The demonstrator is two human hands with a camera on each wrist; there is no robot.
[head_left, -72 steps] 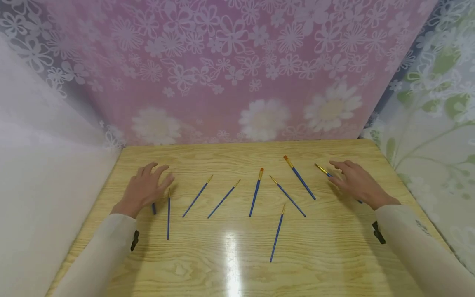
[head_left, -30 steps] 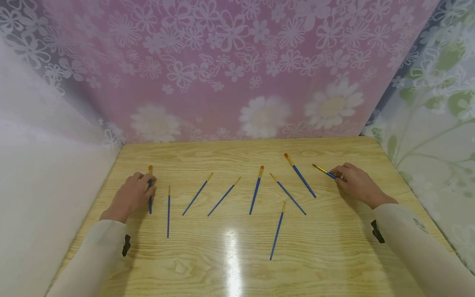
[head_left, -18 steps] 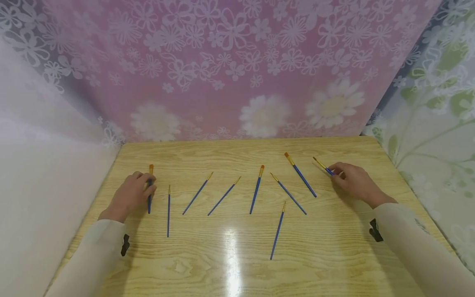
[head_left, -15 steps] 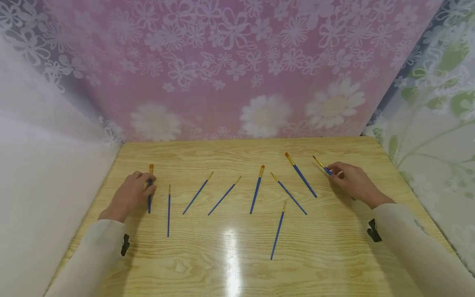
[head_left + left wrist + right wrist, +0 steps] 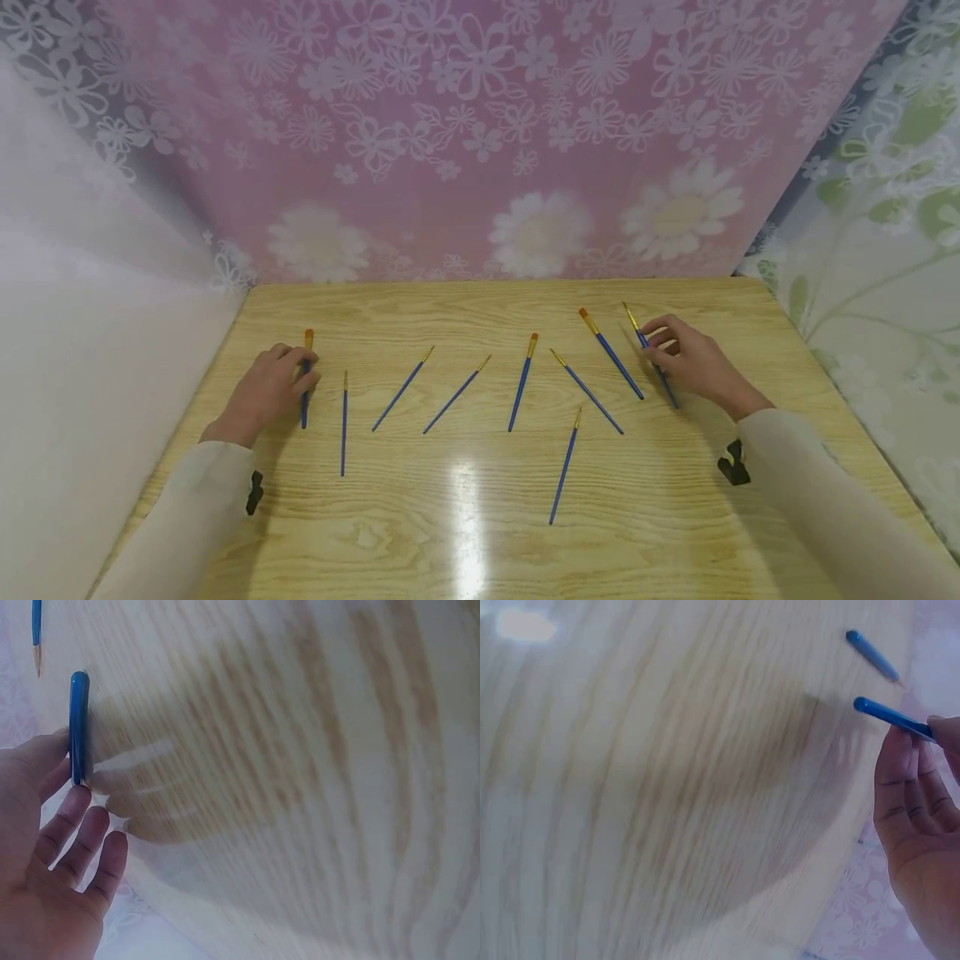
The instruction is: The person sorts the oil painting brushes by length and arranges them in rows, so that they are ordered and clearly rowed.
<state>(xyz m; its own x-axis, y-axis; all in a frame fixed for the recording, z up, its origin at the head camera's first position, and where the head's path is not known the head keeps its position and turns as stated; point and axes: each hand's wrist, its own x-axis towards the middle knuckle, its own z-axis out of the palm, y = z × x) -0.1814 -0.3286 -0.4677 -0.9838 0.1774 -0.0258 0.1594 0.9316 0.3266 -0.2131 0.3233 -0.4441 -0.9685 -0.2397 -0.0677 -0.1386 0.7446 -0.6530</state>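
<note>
Pointed paintbrush (image 5: 665, 385) swings from ten to eleven o'clock, nearly paralleling neighbouring flat paintbrush (image 5: 614, 357) | right hand (image 5: 692, 358) pinches the former | left hand (image 5: 264, 390) pinches nine-o'clock flat paintbrush (image 5: 309, 340)

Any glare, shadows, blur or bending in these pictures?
Head view: glare streak on the table, shadow beside the left sleeve; left wrist view: curved wood grain, shadow beside the left hand; right wrist view: upper-left glare spot, bowed table edge, slightly soft paintbrush in the right hand.
</note>
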